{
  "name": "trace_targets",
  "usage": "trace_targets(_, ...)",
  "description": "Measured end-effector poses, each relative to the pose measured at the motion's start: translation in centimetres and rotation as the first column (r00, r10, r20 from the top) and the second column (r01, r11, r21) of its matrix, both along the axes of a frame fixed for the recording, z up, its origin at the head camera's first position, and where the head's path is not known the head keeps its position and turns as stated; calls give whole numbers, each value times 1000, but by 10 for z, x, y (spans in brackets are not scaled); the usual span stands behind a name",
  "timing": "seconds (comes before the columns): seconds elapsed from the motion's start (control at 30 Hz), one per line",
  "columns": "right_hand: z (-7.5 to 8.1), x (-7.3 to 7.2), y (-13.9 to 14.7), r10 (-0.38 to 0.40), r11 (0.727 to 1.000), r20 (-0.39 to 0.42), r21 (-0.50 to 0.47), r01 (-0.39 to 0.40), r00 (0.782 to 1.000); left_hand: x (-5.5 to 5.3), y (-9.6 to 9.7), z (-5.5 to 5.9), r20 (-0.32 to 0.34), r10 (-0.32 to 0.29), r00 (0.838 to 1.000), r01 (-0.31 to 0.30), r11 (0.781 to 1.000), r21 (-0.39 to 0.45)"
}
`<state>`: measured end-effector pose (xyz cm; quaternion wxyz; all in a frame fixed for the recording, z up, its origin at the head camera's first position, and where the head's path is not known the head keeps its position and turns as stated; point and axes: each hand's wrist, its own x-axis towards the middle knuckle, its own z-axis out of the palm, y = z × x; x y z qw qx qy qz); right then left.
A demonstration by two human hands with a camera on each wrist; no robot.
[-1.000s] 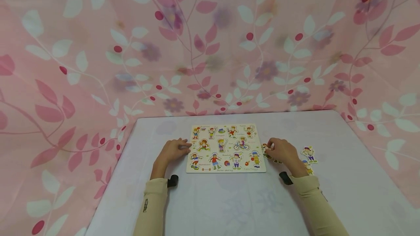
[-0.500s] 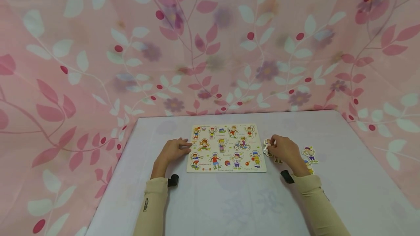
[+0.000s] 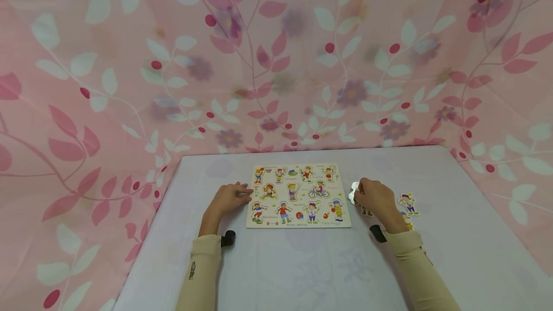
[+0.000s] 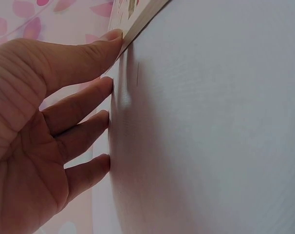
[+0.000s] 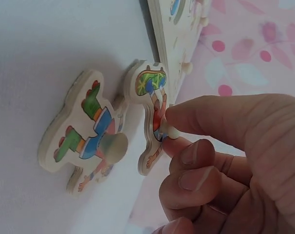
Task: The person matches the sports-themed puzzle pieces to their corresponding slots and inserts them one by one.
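Note:
A wooden peg puzzle board (image 3: 272,209) printed with several sporty children lies flat on the table. My left hand (image 3: 228,200) rests at its left edge; in the left wrist view the thumb (image 4: 106,48) touches the rim and the other fingers reach down to the cloth. Just off the board's right side, my right hand (image 3: 375,200) pinches a small peg on a skateboarder puzzle piece (image 5: 150,83) between thumb and forefinger. The piece tilts on edge in the right wrist view. Close beside it lies a roller-skater puzzle piece (image 5: 67,139) with a round peg.
Farther right on the table lie a puzzle piece with a purple cap (image 3: 408,204) and one in blue and yellow (image 3: 406,221), partly behind the right wrist. White cloth (image 3: 302,263) covers the table, and a pink floral curtain (image 3: 276,85) hangs behind it.
My right hand has shifted slightly right, away from the board, and the skateboarder piece has turned in its grip, now catching the light. The left hand stays put.

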<state>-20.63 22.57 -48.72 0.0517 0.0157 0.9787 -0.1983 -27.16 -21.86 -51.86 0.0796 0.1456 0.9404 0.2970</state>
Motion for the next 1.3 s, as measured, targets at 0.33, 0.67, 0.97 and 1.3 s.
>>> trace_targets(0.33, 10, 1, -19, 52, 998, -9, -41, -52, 999, 2, 2, 2, -10, -7, 1000, 7, 1000, -5)
trace_targets(0.67, 18, 2, -60, 172, 983, -69, -59, -176, 983, 2, 2, 0, -4, -2, 1000, 2, 1000, -4)
trace_targets(0.97, 17, 7, -112, 281, 949, -136, -109, -296, 950, 2, 1, 2, -2, -4, 1000, 4, 1000, -8)
trace_targets(1.3, 9, 3, -163, 391, 907, -167, -97, -410, 905, 3, 0, 3, -40, -32, 999, 32, 999, -1)
